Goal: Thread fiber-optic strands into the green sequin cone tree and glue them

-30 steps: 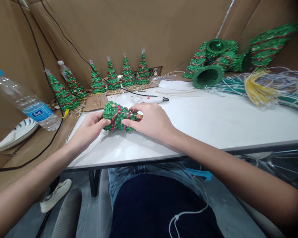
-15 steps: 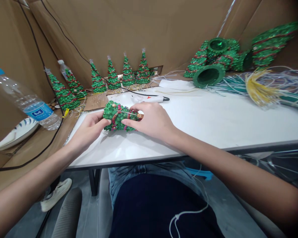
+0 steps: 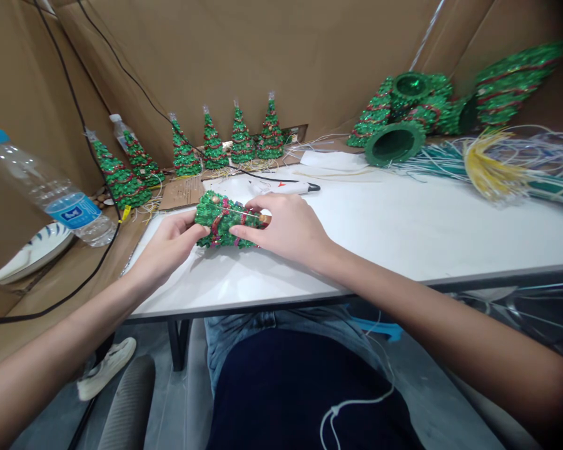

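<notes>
Head view: small glittered tree held in both hands over the bench

Item 1. Small tree [image 3: 224, 220], green glitter with red trim, lying on its side just above the near left part of the white bench [image 3: 403, 231]. Wide base to the left, narrow tip to the right. A brown bead [image 3: 263, 219] sits at the tip end, and a thin pale strand [image 3: 239, 213] runs across the body.

Item 2. Left hand [image 3: 169, 242]. Fingers [image 3: 196, 230] clamped on the base end of the small tree, thumb on the near side.

Item 3. Right hand [image 3: 288, 228]. Fingers closed on the tip end, thumb pressed against the near side, forefinger curled over the far side beside the bead.

Item 4. White pen-shaped tool [image 3: 294, 186], lying on the bench just beyond the hands, dark tip to the right.

Item 5. Row of upright trees [image 3: 237, 139], same make, along the far left edge against the cardboard wall [image 3: 263, 50].

Item 6. Heap of larger green cones [image 3: 403, 119], far right, some on their sides with open bases showing.

Item 7. Bundle of yellow, white and green strands [image 3: 490, 165], right of the cones' near edge.

Item 8. Water bottle [image 3: 51, 190], blue cap, tilted, at left off the bench. Plate [image 3: 28, 250] beneath it. Black cable [image 3: 77, 112] runs down the wall.
</notes>
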A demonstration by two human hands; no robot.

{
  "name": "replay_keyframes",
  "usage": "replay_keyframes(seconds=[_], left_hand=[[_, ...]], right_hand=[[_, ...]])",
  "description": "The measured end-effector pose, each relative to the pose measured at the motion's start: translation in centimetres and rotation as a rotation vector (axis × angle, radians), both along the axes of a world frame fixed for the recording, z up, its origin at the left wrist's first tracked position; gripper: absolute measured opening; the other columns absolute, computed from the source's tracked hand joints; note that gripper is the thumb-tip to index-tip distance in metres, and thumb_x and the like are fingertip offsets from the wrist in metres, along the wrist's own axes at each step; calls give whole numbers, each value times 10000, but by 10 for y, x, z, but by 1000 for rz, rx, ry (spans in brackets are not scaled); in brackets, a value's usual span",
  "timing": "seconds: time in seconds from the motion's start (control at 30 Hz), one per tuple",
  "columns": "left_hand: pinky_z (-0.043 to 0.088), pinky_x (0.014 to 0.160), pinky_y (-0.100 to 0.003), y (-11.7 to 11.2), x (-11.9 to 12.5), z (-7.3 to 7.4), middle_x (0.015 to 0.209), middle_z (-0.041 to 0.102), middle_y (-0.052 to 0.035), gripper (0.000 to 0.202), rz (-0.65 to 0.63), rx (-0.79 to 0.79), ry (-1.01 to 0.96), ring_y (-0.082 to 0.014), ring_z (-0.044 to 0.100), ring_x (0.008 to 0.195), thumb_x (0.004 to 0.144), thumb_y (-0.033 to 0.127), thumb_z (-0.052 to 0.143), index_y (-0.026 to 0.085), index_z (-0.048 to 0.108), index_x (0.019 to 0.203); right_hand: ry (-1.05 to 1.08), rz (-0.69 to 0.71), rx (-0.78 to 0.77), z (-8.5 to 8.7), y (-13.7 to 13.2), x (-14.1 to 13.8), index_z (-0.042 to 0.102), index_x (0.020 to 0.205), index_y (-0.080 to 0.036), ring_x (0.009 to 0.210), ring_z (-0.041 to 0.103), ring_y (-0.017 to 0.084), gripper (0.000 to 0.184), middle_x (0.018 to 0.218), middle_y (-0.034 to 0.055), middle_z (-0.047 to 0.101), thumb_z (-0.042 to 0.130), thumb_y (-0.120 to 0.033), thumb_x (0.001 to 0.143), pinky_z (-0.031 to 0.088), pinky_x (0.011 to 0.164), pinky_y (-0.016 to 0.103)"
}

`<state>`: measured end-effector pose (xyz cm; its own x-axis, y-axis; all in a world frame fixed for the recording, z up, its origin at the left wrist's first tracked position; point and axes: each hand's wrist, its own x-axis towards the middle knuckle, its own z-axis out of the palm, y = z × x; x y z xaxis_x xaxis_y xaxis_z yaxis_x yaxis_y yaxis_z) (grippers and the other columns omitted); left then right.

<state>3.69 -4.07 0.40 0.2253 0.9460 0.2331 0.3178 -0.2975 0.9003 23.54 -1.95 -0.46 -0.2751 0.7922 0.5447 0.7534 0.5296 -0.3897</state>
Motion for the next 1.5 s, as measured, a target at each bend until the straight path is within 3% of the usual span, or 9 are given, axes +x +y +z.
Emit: replay_keyframes(seconds=[1.5], left_hand=[[445, 787, -270, -3, 11, -1, 796, 706, 7, 253, 108, 8, -35, -190, 598, 829, 731, 151, 503, 172, 710, 875]], right_hand=[[-11, 5, 11, -1, 1, 1, 719, 942, -202, 840, 647, 231, 390, 904, 59, 720, 646, -527, 740, 452, 707, 328]])
